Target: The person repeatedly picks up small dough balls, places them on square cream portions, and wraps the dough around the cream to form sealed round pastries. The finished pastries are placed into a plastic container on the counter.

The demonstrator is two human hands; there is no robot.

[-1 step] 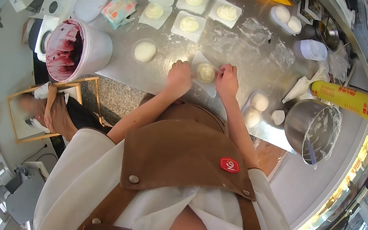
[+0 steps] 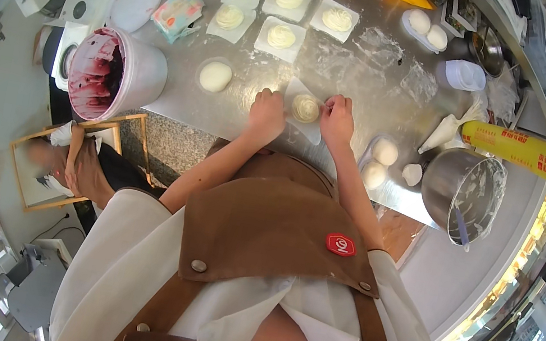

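On the steel table in front of me lies a thin white square sheet with a round swirl of pale cream on it. My left hand is closed at the sheet's left side, its fingers curled; what they hold, if anything, is hidden. At the right edge, my right hand pinches the sheet beside the cream. Several similar sheets topped with cream, such as one near the middle, lie farther back. A smooth white ball sits left of my left hand.
A white tub smeared with dark red stands at the left. At right are white balls in a tray, a piping bag, a steel bowl and a yellow roll. Another person appears at lower left, within a wooden frame.
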